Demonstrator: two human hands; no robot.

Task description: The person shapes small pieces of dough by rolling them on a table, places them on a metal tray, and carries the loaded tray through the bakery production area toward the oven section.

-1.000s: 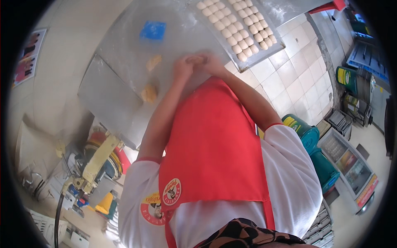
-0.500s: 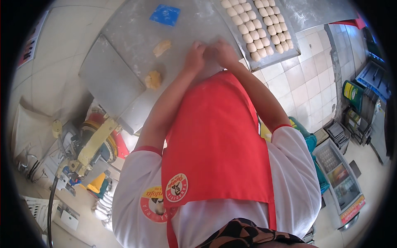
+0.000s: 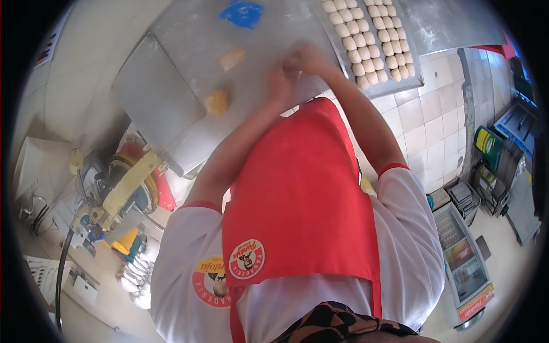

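Over the near right part of the metal worktable, my two hands meet. My right hand is closed, its fingers curled down toward the left one. Motion smears my left hand, so its fingers do not show clearly. A small pale bit shows between the hands, too blurred to name. To their left lie a flat floury yellowish dough piece and a rounder yellow dough lump. A blue dough scraper rests farther back.
A metal tray with rows of pale dough balls lies to the right. Left of the dough is a flat metal sheet. A yellowish machine stands at the lower left, and a glass-topped display case at the lower right.
My right hand has come over the left, and the left has dropped a little nearer to me. The table and tray have shifted slightly rightward and up in the picture.
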